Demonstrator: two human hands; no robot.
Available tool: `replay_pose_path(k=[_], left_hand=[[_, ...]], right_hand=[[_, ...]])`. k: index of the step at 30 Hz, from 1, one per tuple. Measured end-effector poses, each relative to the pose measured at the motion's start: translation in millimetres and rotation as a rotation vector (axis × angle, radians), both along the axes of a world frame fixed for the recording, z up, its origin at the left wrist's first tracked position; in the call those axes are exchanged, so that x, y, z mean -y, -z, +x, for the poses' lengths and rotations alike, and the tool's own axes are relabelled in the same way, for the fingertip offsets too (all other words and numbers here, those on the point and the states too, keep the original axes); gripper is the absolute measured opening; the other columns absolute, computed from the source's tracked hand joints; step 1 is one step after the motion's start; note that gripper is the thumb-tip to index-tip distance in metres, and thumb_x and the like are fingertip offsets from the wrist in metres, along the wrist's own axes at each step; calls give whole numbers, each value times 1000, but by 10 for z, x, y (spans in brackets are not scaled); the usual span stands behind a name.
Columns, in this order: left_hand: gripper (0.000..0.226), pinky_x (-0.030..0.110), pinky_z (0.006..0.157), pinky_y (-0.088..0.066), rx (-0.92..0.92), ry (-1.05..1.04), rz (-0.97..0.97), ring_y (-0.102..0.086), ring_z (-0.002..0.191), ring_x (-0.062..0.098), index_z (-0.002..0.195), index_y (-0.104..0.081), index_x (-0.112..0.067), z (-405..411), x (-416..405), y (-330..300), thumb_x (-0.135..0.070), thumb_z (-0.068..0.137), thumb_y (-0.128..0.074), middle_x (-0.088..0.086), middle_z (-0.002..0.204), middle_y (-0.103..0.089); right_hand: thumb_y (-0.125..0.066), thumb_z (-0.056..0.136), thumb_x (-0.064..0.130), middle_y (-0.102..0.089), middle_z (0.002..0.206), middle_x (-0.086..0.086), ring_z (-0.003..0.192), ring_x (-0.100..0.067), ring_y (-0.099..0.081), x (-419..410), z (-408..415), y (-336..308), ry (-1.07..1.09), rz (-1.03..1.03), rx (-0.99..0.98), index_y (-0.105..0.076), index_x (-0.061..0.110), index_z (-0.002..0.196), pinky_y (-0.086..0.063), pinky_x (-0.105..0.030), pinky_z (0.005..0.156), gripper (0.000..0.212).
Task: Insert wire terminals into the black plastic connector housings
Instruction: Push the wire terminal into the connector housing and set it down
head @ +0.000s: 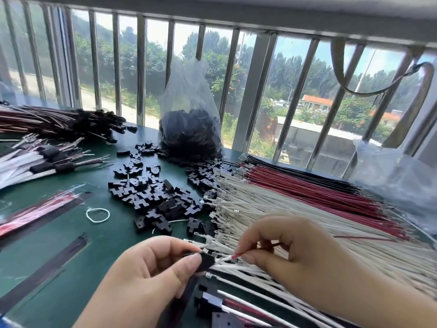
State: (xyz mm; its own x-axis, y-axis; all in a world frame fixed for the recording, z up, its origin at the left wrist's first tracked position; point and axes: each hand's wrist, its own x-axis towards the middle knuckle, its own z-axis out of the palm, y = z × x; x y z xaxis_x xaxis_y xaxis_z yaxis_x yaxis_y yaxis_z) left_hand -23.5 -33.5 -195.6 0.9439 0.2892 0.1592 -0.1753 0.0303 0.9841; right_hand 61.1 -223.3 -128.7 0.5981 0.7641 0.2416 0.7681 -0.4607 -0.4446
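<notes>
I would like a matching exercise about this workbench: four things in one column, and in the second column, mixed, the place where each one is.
Things:
1. clear plastic bag
2. white string loop
3. red wire
4. finished harness bundle

Places:
A. far left of the table, near the window
B. pinched in the right hand
C. standing against the window bars, full of black parts
D. flat on the green table, left of the loose black housings

Pairs: 1-C, 2-D, 3-B, 4-A
</notes>
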Motion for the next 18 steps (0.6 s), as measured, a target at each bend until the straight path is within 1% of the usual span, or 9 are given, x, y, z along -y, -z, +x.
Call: replay_pose_path(k=[2,5,7,10,11,13,15,18], left_hand=[[43,19,47,-42,8,8,-17,-51,46,13,77,-74,-22,9,-11,13,-45,40,-76,11,63,-71],[47,19,48,-42,15,23,-43,-50,45,14,78,-74,-20,26,-24,32,-46,38,-75,19,70,-72],[47,17,47,-43,22,28,-53,-51,45,14,78,-74,-18,31,-29,41,-44,38,-76,20,69,-71],[43,17,47,-43,32,27,-28,-52,46,14,76,-75,-18,30,-27,31,-40,40,-79,12,58,-67],[37,17,47,-43,36,24,-26,-53,46,14,75,-75,-18,32,-23,27,-35,43,-81,11,54,-64],[24,16,46,-43,48,16,-54,-53,45,13,73,-75,-17,37,-21,22,-22,49,-78,11,51,-61],[24,15,45,-44,54,17,-60,-54,44,13,72,-75,-16,33,-9,12,-21,48,-79,11,50,-61],[33,16,46,-44,57,35,-68,-53,45,15,73,-75,-14,19,-13,-2,-25,43,-82,10,49,-60]], right_hand=[[-68,81,33,-62,84,29,83,-1,-57,2,-4,1,-1,4,2,-65,44,90,-45,-14,72,14],[-65,80,38,-61,86,29,83,-1,-57,1,-2,18,9,4,8,-64,46,91,-44,-14,68,13],[-61,81,42,-60,87,28,82,-1,-57,0,7,31,13,-4,14,-63,48,93,-43,-14,66,13],[-53,81,48,-61,87,26,79,0,-56,8,17,40,8,-22,7,-60,48,94,-43,-15,62,15],[-52,80,50,-62,87,25,78,0,-57,11,21,41,5,-24,-5,-60,48,93,-45,-16,62,15],[-51,81,51,-63,87,22,76,-1,-58,14,30,43,-3,-28,-23,-60,48,92,-48,-18,64,14],[-51,82,50,-63,86,21,75,-1,-57,12,36,41,-13,-28,-34,-60,48,91,-48,-16,68,13],[-54,83,46,-62,89,23,80,0,-57,14,41,40,-21,-20,-37,-60,45,92,-43,-10,73,11]])
